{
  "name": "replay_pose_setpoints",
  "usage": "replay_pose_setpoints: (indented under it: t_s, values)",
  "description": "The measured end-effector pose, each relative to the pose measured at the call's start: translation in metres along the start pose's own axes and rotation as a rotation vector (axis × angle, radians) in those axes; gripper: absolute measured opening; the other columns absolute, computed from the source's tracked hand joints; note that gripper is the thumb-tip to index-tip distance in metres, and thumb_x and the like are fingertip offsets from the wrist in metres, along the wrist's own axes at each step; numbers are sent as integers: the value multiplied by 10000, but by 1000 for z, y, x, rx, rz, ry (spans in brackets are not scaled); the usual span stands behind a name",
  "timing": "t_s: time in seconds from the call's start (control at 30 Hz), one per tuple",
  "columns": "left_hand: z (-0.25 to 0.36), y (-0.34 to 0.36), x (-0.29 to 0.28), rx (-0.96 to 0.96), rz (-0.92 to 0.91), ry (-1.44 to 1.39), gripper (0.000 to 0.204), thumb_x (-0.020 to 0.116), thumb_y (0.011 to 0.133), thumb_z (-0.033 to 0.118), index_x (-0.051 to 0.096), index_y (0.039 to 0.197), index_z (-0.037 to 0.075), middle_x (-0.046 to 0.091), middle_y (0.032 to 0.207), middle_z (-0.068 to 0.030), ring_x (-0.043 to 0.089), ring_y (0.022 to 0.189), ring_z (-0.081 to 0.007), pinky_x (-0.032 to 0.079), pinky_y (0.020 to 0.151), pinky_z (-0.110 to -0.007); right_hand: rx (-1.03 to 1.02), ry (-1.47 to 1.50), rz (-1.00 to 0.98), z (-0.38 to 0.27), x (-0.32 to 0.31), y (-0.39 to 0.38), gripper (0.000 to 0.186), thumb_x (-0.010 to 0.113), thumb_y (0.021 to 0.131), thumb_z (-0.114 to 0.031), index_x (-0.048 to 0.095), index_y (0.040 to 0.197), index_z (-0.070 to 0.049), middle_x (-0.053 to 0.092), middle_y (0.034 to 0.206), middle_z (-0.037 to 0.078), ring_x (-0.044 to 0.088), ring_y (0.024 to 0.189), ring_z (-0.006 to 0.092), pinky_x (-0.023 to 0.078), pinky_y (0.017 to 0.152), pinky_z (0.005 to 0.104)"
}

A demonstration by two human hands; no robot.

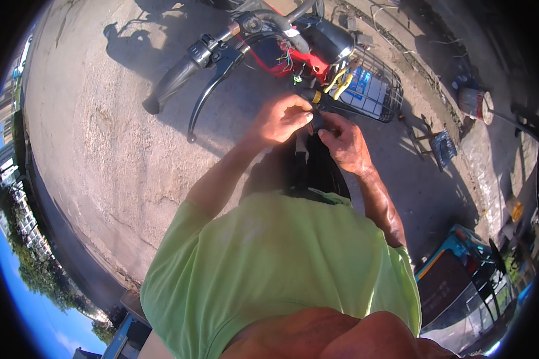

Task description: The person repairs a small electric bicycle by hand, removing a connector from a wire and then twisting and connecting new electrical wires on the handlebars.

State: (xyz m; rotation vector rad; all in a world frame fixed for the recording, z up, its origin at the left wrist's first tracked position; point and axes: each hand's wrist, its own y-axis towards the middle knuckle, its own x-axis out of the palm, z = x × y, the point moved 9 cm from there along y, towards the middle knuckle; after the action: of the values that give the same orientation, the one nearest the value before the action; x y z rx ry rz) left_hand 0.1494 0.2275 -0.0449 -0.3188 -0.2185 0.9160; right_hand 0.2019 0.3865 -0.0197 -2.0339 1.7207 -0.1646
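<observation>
My left hand (282, 121) and my right hand (345, 142) are close together in front of my body, thumbs and fingertips pinched in. Between them is a small dark piece (317, 123); its kind is not clear. Just beyond my fingers is a black part with a yellow band (315, 96). Farther off, a red housing (311, 64) shows loose coloured wires (288, 61). A handlebar with a black grip (172, 84) and a brake lever (212, 90) reaches out to the left. Yellow-handled pliers (342, 82) lie at the black wire basket (395, 90).
In the basket is a blue and white package (363, 84). A small blue-topped stool (443, 147) and a pale bucket (475, 105) stand to the right. At lower right is a teal vehicle (461, 242). Concrete ground (102, 161) extends left.
</observation>
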Motion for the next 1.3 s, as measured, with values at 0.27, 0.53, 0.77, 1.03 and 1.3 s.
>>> replay_pose_setpoints:
  t_s: [0.27, 0.53, 0.77, 1.03, 1.3]
  values:
    - [57, -14, 4, 364, 161, 429, 320, 785, 850, 101, 663, 1136, 25, 688, 1097, -93, 695, 1010, -228, 549, 881, -349, 18, 99, 68, 10, -2, 12, 395, 721, 929, -291, 685, 1171, 20, 758, 984, 154, 722, 913, 206, 550, 828, 339]
    - [6, -5, -7, 61, 86, 75, 120, 648, 954, 32, 660, 1072, 13, 674, 997, -41, 638, 929, -101, 524, 812, -276, 7, -104, 4, -21, 7, 11, 375, 726, 911, -307, 709, 1120, 5, 757, 959, 162, 733, 873, 246, 550, 792, 361]
    - [-16, -10, -18, 93, 191, -64, 168, 619, 964, 33, 652, 1128, 19, 674, 988, -7, 608, 933, -77, 492, 840, -254, -100, -224, -50, -37, 15, 24, 366, 719, 876, -357, 716, 1014, -18, 751, 916, 158, 726, 834, 344, 560, 765, 414]
    - [-45, -17, -37, -23, 337, -594, 115, 600, 946, 78, 638, 1046, 36, 690, 1049, -103, 674, 971, -260, 545, 902, -421, -356, -637, -166, -80, 27, 28, 301, 688, 850, -308, 703, 1005, -50, 711, 868, 180, 700, 830, 371, 561, 745, 474]
    - [-40, -49, -66, 156, 322, -348, 116, 660, 921, 164, 692, 1028, 134, 676, 1071, -69, 643, 998, -248, 533, 856, -372, -943, -1449, -36, -210, 91, -36, 262, 665, 796, -241, 673, 974, -49, 652, 879, 70, 616, 888, 229, 465, 767, 371]
